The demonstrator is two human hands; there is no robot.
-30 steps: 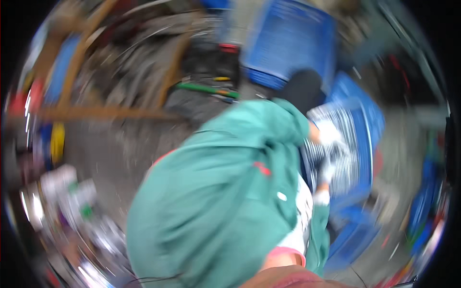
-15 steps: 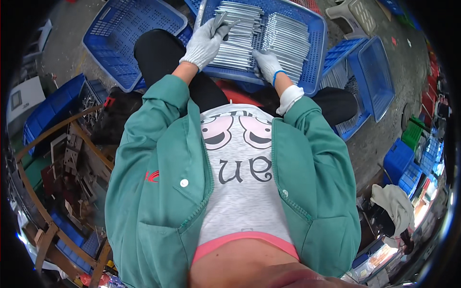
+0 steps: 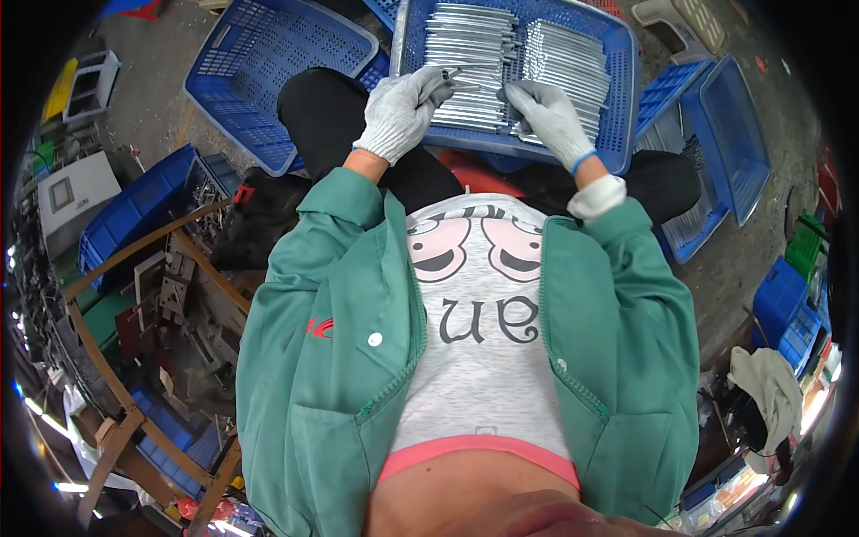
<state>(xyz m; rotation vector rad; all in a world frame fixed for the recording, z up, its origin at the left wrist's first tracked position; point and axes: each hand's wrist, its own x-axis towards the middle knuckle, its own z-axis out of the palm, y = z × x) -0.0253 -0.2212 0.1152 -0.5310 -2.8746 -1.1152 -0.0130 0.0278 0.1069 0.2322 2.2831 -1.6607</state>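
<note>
My left hand (image 3: pixel 399 115), in a white knit glove, is closed around a few thin metal rods (image 3: pixel 465 88) whose ends stick out to the right past the fingers. It hovers over the near left edge of a blue plastic crate (image 3: pixel 621 134). My right hand (image 3: pixel 550 118), gloved too, is over the crate's near side. Its thumb and fingers are pressed together toward the gap between two stacks; what they pinch, if anything, is hidden. Inside the crate lie a left stack of shiny rods (image 3: pixel 465 40) and a right stack of rods (image 3: pixel 568 67).
An open blue basket (image 3: pixel 268 80) stands to the left of my knee. More blue crates (image 3: pixel 729 134) with rods stand at the right. A beige stool (image 3: pixel 689 22) is at the far right. On the left are a wooden frame (image 3: pixel 98 349) and metal parts (image 3: pixel 179 286).
The view has shifted, so the scene sits farther right. My left hand has come nearer to me with the rods. My right hand's fingers now point toward the gap between the stacks.
</note>
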